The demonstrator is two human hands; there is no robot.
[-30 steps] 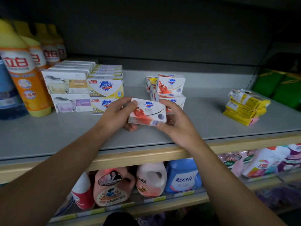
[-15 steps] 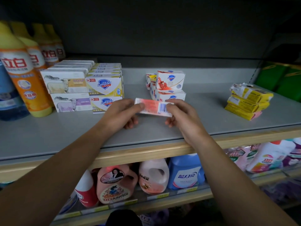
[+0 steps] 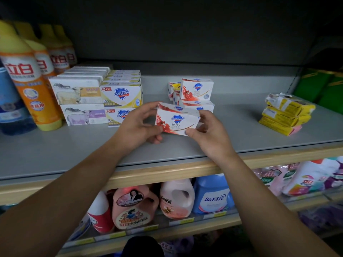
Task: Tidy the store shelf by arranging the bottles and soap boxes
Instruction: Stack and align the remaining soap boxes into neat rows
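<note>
Head cam, looking down at the grey shelf (image 3: 55, 151). Both hands up over the middle of it, sharing one red-and-white Safeguard soap box (image 3: 177, 120). Left hand (image 3: 138, 128) pinching the box's left end, thumb low at the bottom corner, fingers curled over the top edge. Right hand (image 3: 209, 133) gripping the right end the same way, thumb pressed on the lower front corner, fingers wrapped behind. Box held face-out toward the camera, slightly tilted, lifted clear of the shelf surface.

Directly behind the hands: a small stack of matching red-and-white soap boxes (image 3: 196, 89), two high, with a couple more tucked at its back left. Just left of the left hand, almost touching the knuckles: yellow Safeguard boxes (image 3: 120, 94) stacked two high, and past those, sheep-print soap boxes (image 3: 78, 92) in the same kind of stack. Further left still: a row of orange bottles (image 3: 27, 80) with yellow caps, plus a blue bottle (image 3: 11, 108) at the edge.

Well off to the right of the right hand: a messy pile of yellow wrapped soaps (image 3: 285, 114).

Below the forearms, on the lower shelf: pink jugs (image 3: 135, 206) and a blue detergent jug (image 3: 211, 195).
</note>
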